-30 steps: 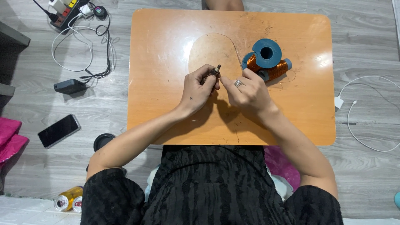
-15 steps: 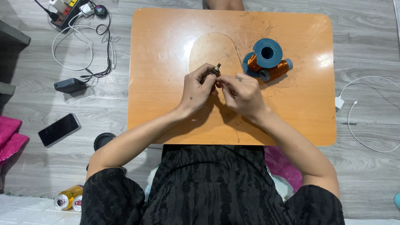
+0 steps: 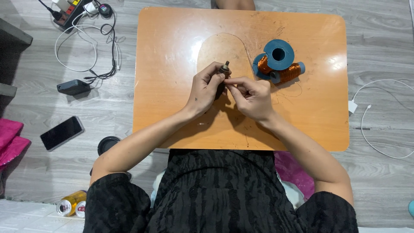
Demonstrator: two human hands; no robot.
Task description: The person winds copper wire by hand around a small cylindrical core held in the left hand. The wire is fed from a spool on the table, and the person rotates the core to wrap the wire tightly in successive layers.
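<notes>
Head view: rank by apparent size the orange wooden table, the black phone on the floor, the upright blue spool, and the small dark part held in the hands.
1. Orange wooden table
2. Black phone
3. Upright blue spool, close to the phone
4. Small dark part

1. The left hand is covering most of the small dark part, so its shape is staying unclear.
2. Any wire between the right hand's fingers is looking too thin to make out.
3. The power strip is being cut off by the top edge.
4. The pink cloth is running off the left edge.
5. The far rim of the counter is hiding most of a bare limb.
</notes>
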